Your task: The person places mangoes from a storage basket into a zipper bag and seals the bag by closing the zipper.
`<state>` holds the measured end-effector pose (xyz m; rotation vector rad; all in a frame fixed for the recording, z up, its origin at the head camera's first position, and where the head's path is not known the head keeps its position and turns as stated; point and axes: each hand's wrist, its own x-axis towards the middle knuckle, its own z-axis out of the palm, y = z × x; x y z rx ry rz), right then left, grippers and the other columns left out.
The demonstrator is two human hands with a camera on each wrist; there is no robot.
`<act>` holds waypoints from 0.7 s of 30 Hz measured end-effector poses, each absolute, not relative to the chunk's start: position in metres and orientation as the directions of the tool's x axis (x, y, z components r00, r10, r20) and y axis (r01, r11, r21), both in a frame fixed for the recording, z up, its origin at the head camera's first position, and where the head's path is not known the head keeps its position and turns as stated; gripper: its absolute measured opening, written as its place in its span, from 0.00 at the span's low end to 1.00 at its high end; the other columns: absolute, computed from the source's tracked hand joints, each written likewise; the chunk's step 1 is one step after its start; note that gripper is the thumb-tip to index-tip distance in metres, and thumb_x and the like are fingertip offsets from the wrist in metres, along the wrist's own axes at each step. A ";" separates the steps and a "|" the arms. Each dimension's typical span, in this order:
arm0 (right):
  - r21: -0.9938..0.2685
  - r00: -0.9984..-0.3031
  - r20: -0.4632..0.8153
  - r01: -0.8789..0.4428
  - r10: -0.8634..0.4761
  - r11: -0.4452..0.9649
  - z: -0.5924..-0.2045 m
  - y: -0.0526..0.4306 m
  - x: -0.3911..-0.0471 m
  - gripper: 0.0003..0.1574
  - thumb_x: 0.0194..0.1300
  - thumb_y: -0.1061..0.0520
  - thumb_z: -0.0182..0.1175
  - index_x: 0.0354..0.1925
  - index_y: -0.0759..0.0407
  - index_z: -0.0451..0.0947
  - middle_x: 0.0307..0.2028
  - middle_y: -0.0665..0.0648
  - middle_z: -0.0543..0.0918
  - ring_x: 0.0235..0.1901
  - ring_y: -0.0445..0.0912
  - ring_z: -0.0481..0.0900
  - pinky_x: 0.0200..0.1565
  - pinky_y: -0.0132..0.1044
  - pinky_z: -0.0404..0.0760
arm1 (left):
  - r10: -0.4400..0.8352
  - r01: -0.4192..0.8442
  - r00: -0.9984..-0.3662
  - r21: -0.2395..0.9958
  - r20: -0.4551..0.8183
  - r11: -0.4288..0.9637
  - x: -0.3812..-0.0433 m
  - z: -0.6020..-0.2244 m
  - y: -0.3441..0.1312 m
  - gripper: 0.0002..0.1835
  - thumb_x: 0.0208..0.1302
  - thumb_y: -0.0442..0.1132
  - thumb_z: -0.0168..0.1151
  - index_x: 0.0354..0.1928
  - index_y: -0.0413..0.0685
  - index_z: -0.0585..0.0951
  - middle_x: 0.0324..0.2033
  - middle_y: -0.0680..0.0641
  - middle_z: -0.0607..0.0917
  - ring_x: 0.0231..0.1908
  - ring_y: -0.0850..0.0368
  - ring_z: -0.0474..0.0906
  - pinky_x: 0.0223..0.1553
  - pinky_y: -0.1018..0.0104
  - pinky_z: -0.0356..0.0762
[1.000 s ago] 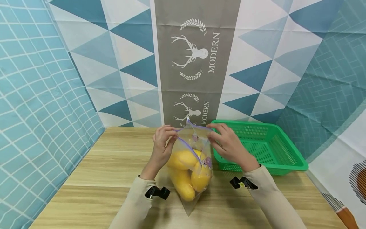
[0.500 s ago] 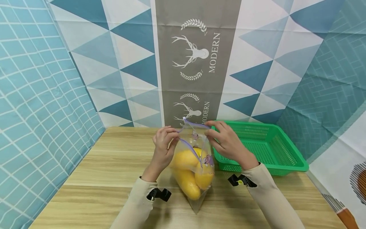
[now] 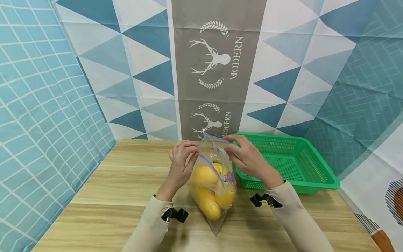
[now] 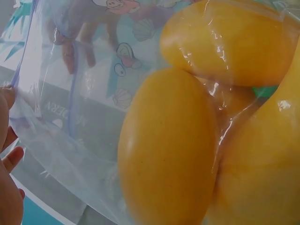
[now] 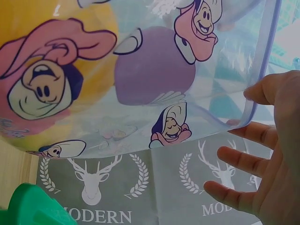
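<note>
A clear zip bag (image 3: 217,154) with a purple zip edge and printed cartoon figures stands between my hands, its mouth spread apart. Several yellow mangoes (image 4: 168,145) fill its lower part, pressed against the plastic. My left hand (image 3: 181,159) pinches the left side of the bag's rim between thumb and fingers. On the opposite side my right hand (image 3: 247,155) pinches the rim near the zip, as the right wrist view shows, with its other fingers (image 5: 234,197) spread away from the plastic.
A green plastic basket (image 3: 292,161) with perforated walls sits at the back right, just behind my right hand. The wooden table (image 3: 126,196) meets a patterned cloth backdrop (image 3: 145,70) at its far edge.
The bag with the mangoes has shifted slightly right, its bottom corner swinging the same way. Both hands keep their pinch on the rim; the right has edged slightly left.
</note>
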<state>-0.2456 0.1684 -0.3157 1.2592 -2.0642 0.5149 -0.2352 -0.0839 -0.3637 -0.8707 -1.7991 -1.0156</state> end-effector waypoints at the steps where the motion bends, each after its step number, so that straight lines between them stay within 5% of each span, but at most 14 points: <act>1: 0.004 -0.322 0.708 -0.888 -0.628 0.459 -0.316 0.169 -0.245 0.16 0.80 0.51 0.46 0.43 0.56 0.79 0.58 0.66 0.76 0.56 0.62 0.73 0.51 0.60 0.73 | 0.152 0.860 -0.380 0.288 0.913 0.422 -0.235 -0.364 -0.084 0.17 0.77 0.52 0.47 0.41 0.48 0.77 0.47 0.37 0.78 0.57 0.32 0.64 0.50 0.32 0.46; 6: 0.001 -0.326 0.709 -0.886 -0.626 0.463 -0.316 0.172 -0.246 0.09 0.77 0.57 0.51 0.44 0.56 0.78 0.59 0.65 0.76 0.56 0.62 0.73 0.51 0.60 0.73 | 0.159 0.861 -0.383 0.289 0.910 0.419 -0.237 -0.363 -0.085 0.17 0.77 0.52 0.47 0.41 0.48 0.78 0.48 0.38 0.78 0.58 0.32 0.64 0.51 0.31 0.45; 21: 0.025 -0.308 0.722 -0.883 -0.619 0.469 -0.318 0.176 -0.247 0.23 0.82 0.47 0.40 0.43 0.57 0.78 0.57 0.66 0.77 0.55 0.63 0.73 0.52 0.60 0.73 | 0.216 0.850 -0.436 0.321 0.874 0.419 -0.241 -0.356 -0.096 0.20 0.80 0.52 0.42 0.51 0.43 0.76 0.52 0.39 0.78 0.59 0.34 0.63 0.52 0.31 0.45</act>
